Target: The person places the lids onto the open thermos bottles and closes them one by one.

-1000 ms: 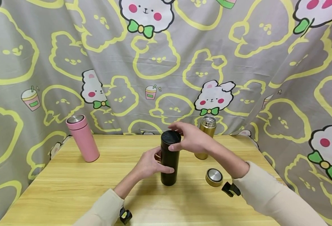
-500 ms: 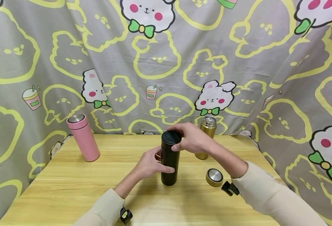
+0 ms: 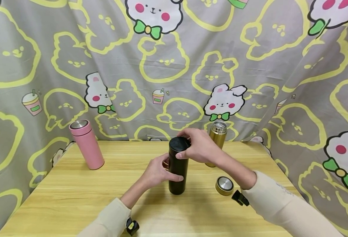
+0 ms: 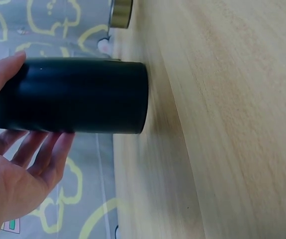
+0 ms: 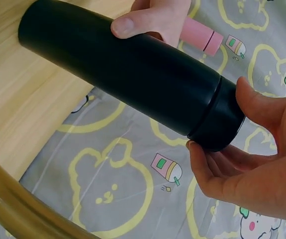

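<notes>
A black thermos flask [image 3: 177, 172] stands upright in the middle of the table. My left hand [image 3: 156, 171] grips its body from the left, thumb across the front and fingers behind, as the left wrist view also shows. My right hand [image 3: 198, 144] holds the flask's black lid [image 5: 221, 117] at the top, thumb on one side and fingertips on the other. In the right wrist view a thin seam shows between lid and body. Behind my right hand stands a gold thermos flask [image 3: 218, 133] without its lid, its steel neck showing. The gold lid [image 3: 224, 185] lies on the table below my right forearm.
A pink thermos flask [image 3: 88, 144] with its lid on stands at the back left of the wooden table [image 3: 73, 197]. A patterned grey curtain [image 3: 174, 65] hangs right behind the table and along its sides.
My right hand turns slightly at the lid and its fingers shift their hold, the wrist dipping a little. My left hand and the black flask stay where they were.
</notes>
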Demonstrator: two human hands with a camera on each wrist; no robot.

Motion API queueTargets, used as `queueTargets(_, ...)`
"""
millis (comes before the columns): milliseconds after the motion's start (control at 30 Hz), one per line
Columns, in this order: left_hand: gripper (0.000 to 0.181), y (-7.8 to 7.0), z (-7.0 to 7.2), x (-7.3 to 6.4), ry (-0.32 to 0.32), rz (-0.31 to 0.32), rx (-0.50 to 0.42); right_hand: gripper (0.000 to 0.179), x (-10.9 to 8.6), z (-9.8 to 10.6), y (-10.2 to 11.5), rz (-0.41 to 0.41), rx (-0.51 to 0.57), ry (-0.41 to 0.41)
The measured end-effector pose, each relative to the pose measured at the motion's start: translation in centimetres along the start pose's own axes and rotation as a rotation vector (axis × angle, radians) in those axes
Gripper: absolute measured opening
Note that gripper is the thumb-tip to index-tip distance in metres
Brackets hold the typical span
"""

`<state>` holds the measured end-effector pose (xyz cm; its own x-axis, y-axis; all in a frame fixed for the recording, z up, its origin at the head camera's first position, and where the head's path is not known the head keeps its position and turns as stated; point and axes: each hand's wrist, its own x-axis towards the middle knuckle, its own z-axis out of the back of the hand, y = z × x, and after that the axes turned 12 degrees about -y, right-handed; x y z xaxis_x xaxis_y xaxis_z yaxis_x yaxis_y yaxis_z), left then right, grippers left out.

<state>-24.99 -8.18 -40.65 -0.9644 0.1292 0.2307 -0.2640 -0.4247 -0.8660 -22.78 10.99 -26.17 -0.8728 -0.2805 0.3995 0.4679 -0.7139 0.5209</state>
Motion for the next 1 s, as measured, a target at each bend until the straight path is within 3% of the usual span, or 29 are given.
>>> queueTargets(333, 0.06, 0.0, 0.0, 0.2, 0.008, -0.005, 0.004, 0.055, -0.2, -0.2, 0.2, -0.003, -0.033, -0.028)
queueTargets(533, 0.062, 0.1, 0.2, 0.3, 0.026, -0.006, 0.004, 0.058, -0.1, 0.2, 0.2, -0.035, -0.015, 0.052)
queueTargets(767, 0.062, 0.1, 0.3, 0.4, 0.04, -0.011, 0.003, 0.09, 0.3, 1.0, 0.4, -0.075, 0.006, 0.178)
queueTargets(1000, 0.06, 0.1, 0.4, 0.5, 0.045, -0.015, 0.013, 0.085, 0.6, 1.3, 0.2, -0.015, 0.059, 0.247)
